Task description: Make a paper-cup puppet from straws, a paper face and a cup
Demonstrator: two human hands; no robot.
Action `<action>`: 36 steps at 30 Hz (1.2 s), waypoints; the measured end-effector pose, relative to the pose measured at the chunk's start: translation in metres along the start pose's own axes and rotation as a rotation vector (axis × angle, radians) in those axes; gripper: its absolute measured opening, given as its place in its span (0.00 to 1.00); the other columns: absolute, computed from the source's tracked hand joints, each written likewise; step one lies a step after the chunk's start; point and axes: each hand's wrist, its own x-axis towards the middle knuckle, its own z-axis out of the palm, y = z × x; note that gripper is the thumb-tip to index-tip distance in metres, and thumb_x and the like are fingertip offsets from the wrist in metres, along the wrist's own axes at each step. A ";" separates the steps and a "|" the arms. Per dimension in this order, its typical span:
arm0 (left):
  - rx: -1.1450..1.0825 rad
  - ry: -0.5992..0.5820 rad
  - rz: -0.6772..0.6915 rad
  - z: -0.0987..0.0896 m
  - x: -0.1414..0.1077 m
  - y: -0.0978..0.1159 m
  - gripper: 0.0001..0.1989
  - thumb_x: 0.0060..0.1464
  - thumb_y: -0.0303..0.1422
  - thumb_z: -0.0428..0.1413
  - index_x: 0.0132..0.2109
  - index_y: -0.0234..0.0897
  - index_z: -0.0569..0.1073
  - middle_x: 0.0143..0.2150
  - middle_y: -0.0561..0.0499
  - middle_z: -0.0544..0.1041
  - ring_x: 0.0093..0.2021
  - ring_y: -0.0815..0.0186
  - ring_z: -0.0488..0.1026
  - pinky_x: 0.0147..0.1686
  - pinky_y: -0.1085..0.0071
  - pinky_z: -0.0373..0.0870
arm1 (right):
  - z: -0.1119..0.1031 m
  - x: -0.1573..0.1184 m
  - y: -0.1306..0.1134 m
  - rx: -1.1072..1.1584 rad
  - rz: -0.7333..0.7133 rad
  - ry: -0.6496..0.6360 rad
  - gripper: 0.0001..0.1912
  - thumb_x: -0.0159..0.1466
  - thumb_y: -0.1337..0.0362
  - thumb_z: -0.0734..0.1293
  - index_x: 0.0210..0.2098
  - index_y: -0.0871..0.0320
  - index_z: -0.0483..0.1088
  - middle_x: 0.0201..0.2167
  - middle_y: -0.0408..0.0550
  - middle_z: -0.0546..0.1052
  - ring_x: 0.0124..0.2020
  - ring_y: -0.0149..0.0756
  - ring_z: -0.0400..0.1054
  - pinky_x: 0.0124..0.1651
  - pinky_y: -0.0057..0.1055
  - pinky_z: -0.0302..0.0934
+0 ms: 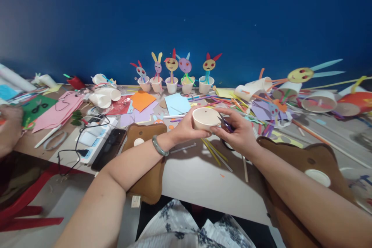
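Note:
A white paper cup (203, 119) is held up above the near edge of the table. My left hand (188, 126) wraps around its left side, thumb along the lower front. A small dark spot, perhaps a hole, shows on the round face turned up toward me. At the cup's right side, my right hand (236, 128) is closed on a pair of scissors (226, 124) with dark purple handles. The blade end points toward the cup's rim. Part of the scissors is hidden by my fingers.
Several cups with paper rabbit figures (171, 66) line the blue wall. Colored paper (142, 101), pipe cleaners (232, 102) and tipped cups (255, 87) litter the table. Left are a power strip (94, 143), a phone (109, 149) and another person's hand (11, 124). Brown cushions (148, 170) flank me.

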 end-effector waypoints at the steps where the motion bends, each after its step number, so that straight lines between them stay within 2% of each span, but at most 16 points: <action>1: -0.004 0.001 0.000 0.000 0.000 -0.001 0.42 0.36 0.38 0.72 0.57 0.37 0.64 0.55 0.41 0.72 0.59 0.50 0.69 0.60 0.53 0.65 | 0.000 0.000 0.000 0.001 0.004 -0.001 0.24 0.59 0.54 0.75 0.52 0.55 0.72 0.42 0.51 0.80 0.28 0.34 0.69 0.29 0.31 0.63; 10: -0.008 0.021 0.028 0.002 0.001 -0.002 0.39 0.38 0.36 0.72 0.57 0.37 0.65 0.56 0.41 0.72 0.59 0.51 0.70 0.60 0.54 0.65 | 0.003 0.000 0.005 -0.019 -0.007 0.003 0.24 0.59 0.55 0.75 0.52 0.55 0.72 0.44 0.52 0.80 0.33 0.39 0.75 0.34 0.34 0.70; 15: -0.005 0.052 0.023 0.004 0.000 0.003 0.37 0.38 0.33 0.71 0.55 0.37 0.66 0.56 0.42 0.74 0.59 0.51 0.71 0.59 0.57 0.67 | 0.007 -0.001 0.015 0.001 -0.017 -0.004 0.24 0.61 0.54 0.73 0.54 0.55 0.70 0.50 0.55 0.79 0.41 0.43 0.78 0.44 0.38 0.72; 20: -0.002 0.100 -0.046 0.004 -0.002 0.000 0.35 0.38 0.31 0.70 0.52 0.35 0.65 0.53 0.43 0.74 0.56 0.53 0.72 0.57 0.58 0.67 | 0.009 -0.004 0.018 0.012 0.028 -0.015 0.24 0.62 0.53 0.72 0.55 0.55 0.69 0.50 0.55 0.79 0.42 0.45 0.78 0.46 0.40 0.73; 24: -0.018 0.103 -0.049 0.003 -0.001 -0.005 0.35 0.37 0.30 0.70 0.53 0.36 0.65 0.54 0.43 0.74 0.57 0.53 0.71 0.58 0.57 0.66 | 0.010 -0.003 0.018 0.010 0.032 -0.015 0.25 0.63 0.53 0.71 0.56 0.55 0.69 0.50 0.56 0.79 0.42 0.45 0.78 0.46 0.40 0.73; 29: -0.013 0.099 -0.036 0.002 -0.001 -0.007 0.35 0.38 0.31 0.70 0.53 0.36 0.65 0.53 0.43 0.74 0.56 0.53 0.71 0.58 0.57 0.66 | 0.011 -0.003 0.019 -0.001 0.024 -0.011 0.25 0.63 0.52 0.71 0.55 0.55 0.69 0.52 0.56 0.78 0.47 0.47 0.77 0.50 0.42 0.73; 36: -0.005 0.092 -0.042 0.001 -0.001 -0.004 0.35 0.37 0.32 0.71 0.53 0.36 0.66 0.52 0.44 0.74 0.55 0.54 0.71 0.56 0.59 0.67 | 0.011 -0.003 0.019 -0.008 0.036 -0.020 0.25 0.63 0.52 0.71 0.56 0.55 0.68 0.51 0.56 0.78 0.45 0.46 0.77 0.47 0.40 0.73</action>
